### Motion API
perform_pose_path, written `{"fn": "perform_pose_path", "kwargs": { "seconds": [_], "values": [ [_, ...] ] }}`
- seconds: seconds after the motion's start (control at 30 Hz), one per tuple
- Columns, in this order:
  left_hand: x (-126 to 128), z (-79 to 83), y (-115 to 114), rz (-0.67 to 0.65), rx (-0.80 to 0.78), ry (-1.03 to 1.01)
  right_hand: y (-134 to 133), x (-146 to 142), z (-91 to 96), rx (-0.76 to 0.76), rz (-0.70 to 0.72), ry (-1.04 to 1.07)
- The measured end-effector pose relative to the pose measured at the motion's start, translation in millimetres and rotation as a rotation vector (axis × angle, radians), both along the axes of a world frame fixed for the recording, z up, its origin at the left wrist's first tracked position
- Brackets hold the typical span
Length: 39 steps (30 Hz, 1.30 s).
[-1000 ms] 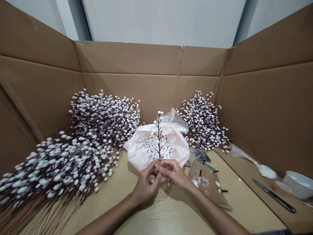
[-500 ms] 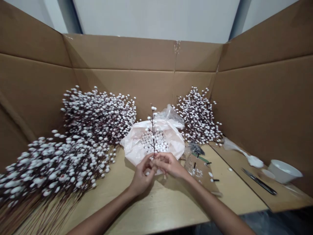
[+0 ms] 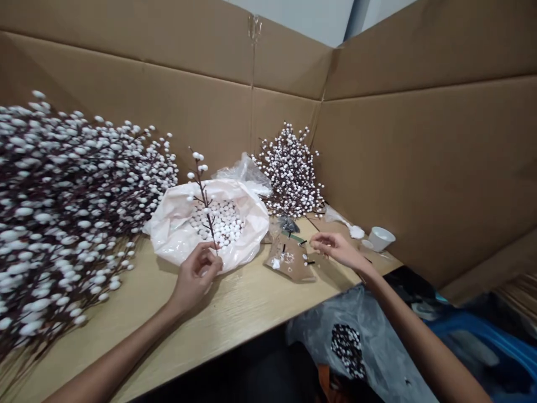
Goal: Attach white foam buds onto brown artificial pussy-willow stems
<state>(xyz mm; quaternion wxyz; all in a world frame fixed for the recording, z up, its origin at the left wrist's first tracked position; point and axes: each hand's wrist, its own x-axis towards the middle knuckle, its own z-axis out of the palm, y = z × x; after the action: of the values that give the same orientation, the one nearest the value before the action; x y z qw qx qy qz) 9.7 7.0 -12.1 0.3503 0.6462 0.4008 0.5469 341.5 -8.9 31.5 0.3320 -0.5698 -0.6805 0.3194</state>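
Note:
My left hand point(image 3: 197, 272) pinches the base of a thin dark twig point(image 3: 203, 196) that stands upright and carries a few white beads near its top. Behind it lies an open pink plastic bag point(image 3: 172, 235) with several loose white beads point(image 3: 222, 219) inside. My right hand point(image 3: 333, 247) is off to the right, over a small brown card point(image 3: 289, 260) with white bits and short black pieces on it; thumb and forefinger are pinched together, and what they hold, if anything, is too small to make out.
A big heap of beaded branches point(image 3: 62, 207) fills the left of the wooden table point(image 3: 235, 313). A smaller bunch point(image 3: 291, 173) leans in the back corner. A white bowl point(image 3: 381, 238) stands at the right. Cardboard walls point(image 3: 419, 162) enclose the table. Below the front edge lies a plastic bag point(image 3: 356, 341).
My right hand let go of the twig and moved right to the brown card. The left hand alone keeps the twig. The view swung right and down.

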Motion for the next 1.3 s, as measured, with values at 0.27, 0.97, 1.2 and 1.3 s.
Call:
{"fn": "perform_pose_path", "kwargs": {
  "seconds": [0.27, 0.97, 1.2, 1.3],
  "values": [
    [-1, -1.8, 1, 0.003, 0.012, 0.013, -3, 11, -33.1, -0.141, 0.042, -0.06],
    [3, -1.1, -4, 0.031, -0.039, -0.012, 26, -36, 46.6, -0.202, 0.225, 0.338],
    [2, -6.1, -3, 0.049, -0.061, -0.03, 41, -152, 56.0, 0.402, 0.274, 0.411],
    [0, -6.8, -2, 0.035, -0.06, -0.029, 45, -183, 43.1, 0.685, 0.289, 0.306]
  ]
}}
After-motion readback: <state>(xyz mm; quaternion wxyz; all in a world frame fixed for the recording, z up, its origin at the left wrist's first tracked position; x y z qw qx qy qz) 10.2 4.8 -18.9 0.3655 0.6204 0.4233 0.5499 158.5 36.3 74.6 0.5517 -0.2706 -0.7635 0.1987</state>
